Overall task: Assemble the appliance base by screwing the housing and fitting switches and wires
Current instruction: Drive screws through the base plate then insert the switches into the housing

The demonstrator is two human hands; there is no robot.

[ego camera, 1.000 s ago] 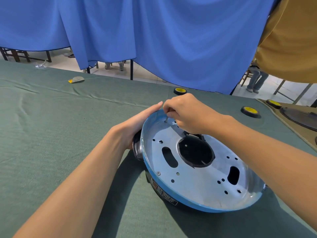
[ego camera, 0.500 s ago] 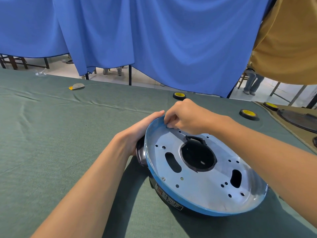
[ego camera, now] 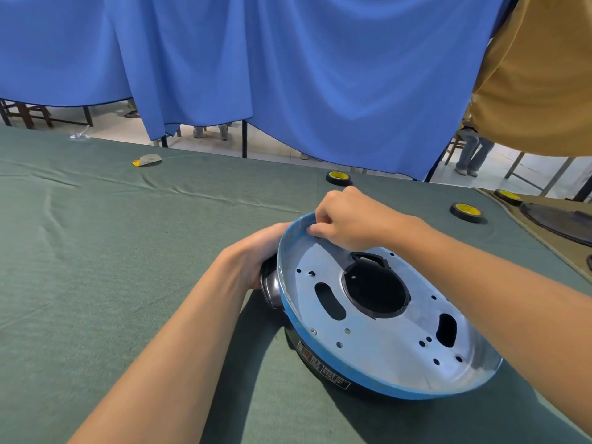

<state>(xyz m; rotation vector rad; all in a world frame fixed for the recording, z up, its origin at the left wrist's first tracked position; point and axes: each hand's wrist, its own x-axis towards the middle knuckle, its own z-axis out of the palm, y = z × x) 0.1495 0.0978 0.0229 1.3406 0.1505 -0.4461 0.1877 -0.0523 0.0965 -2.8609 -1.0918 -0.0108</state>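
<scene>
Two fingertips of the right hand, thumb and forefinger, are pressed together at the far edge of the metal plate, just inside its blue rim. The other fingers are curled toward the palm. Whether something small sits in the pinch I cannot tell.

The left hand wraps around the side of the dark housing just under the rim; its fingertips are hidden behind the rim.

The housing lies on the green cloth in front of the person, tipped so that the plate faces the camera. The plate has a large round opening in the middle, an oblong slot on each side of it and many small holes. One screw sits near the rim at the near left. A printed label shows on the housing's black wall below it.

Farther out on the cloth, a black tape roll with a yellow core lies just beyond the right hand, and a second tape roll lies off to the right. A small yellow-and-grey scrap lies at the far left. A blue curtain hangs behind the table.
</scene>
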